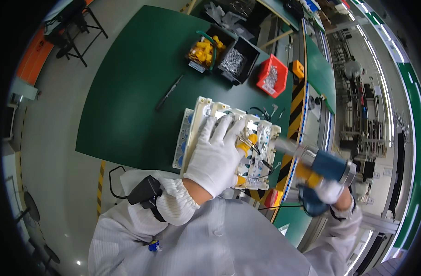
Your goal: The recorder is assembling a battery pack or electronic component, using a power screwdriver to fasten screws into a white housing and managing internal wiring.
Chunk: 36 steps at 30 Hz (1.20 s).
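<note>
My left hand (215, 161), in a white glove, lies spread with its fingers apart over a white plastic battery-like assembly (200, 122). Metal plates, dark wires and yellow caps (243, 146) sit along that assembly, close to my fingertips. My right hand (329, 191), also gloved, is wrapped round the handle of a blue power screwdriver (329, 166). Its grey nose points left at the right side of the assembly. Motion blurs the front of the tool, so I cannot tell whether its tip touches anything.
On the green table (123, 92), beyond the assembly, stand a black bin of yellow parts (202, 51), a black bin of screws (233, 62) and a red bin (273, 76) with small metal pieces. A black marker pen (169, 92) lies left of them. Yellow-black tape runs along the right edge.
</note>
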Each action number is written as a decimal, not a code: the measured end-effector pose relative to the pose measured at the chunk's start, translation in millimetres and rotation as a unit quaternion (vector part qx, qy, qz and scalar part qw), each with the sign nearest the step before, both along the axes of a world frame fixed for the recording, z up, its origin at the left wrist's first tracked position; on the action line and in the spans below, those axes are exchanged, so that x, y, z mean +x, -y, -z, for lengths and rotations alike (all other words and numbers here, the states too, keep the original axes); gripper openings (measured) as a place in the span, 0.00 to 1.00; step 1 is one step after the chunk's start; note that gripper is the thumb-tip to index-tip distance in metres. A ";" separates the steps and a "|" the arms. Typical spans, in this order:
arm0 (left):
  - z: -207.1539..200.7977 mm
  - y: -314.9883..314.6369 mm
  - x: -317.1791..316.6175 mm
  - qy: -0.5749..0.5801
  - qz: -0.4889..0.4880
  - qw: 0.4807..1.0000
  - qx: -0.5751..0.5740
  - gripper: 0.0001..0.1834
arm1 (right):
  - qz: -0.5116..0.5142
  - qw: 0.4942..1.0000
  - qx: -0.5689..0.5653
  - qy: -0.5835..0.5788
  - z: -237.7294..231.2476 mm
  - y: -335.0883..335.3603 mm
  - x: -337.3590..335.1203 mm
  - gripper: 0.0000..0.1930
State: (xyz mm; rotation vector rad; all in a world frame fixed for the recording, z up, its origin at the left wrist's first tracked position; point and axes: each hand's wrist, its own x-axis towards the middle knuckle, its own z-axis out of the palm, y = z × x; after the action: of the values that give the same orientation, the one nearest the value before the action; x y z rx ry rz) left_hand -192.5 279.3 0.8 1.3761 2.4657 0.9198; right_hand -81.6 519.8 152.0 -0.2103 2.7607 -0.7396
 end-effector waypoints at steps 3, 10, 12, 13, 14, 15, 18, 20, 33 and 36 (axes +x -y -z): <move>8.6 -1.2 0.9 -0.029 -0.013 0.999 -0.034 0.20 | -0.001 0.994 -0.084 0.074 -2.0 46.1 7.1 0.08; 1.7 -0.9 2.0 0.006 0.005 0.999 -0.038 0.22 | -0.027 0.990 0.043 0.129 -2.1 63.9 28.7 0.08; 2.7 0.4 2.0 0.009 0.001 0.999 -0.038 0.22 | 0.007 0.982 0.076 0.174 -6.4 70.4 20.2 0.07; 3.0 1.1 1.6 0.012 -0.002 0.999 -0.039 0.22 | 0.005 0.982 0.077 0.174 -6.1 70.4 19.0 0.07; 2.4 1.3 1.6 0.013 -0.005 0.999 -0.036 0.22 | 0.006 0.974 0.080 0.212 -6.1 69.1 18.8 0.07; 1.8 1.2 1.4 0.016 0.003 0.999 -0.038 0.22 | 0.007 0.965 0.083 0.249 -5.6 67.1 18.8 0.07; 3.9 1.4 3.2 0.010 0.001 0.999 -0.037 0.22 | 0.015 0.976 0.059 0.211 -3.1 67.1 24.5 0.07; 4.4 1.7 3.6 -0.001 -0.008 0.999 -0.034 0.22 | 0.009 0.978 0.070 0.197 -3.8 70.4 23.0 0.07; 8.6 -2.2 3.5 0.000 -0.014 0.999 -0.037 0.25 | -0.056 0.982 0.097 0.149 -1.6 66.7 23.4 0.05; 9.6 -1.6 4.4 -0.002 -0.016 0.999 -0.031 0.24 | -0.023 0.984 0.082 0.156 1.1 66.5 27.2 0.06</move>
State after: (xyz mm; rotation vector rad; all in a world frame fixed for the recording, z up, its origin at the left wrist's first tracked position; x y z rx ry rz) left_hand -188.2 280.9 -8.8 1.3239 2.5027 0.8400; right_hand -54.5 453.3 150.9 -0.1121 2.4912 -0.4828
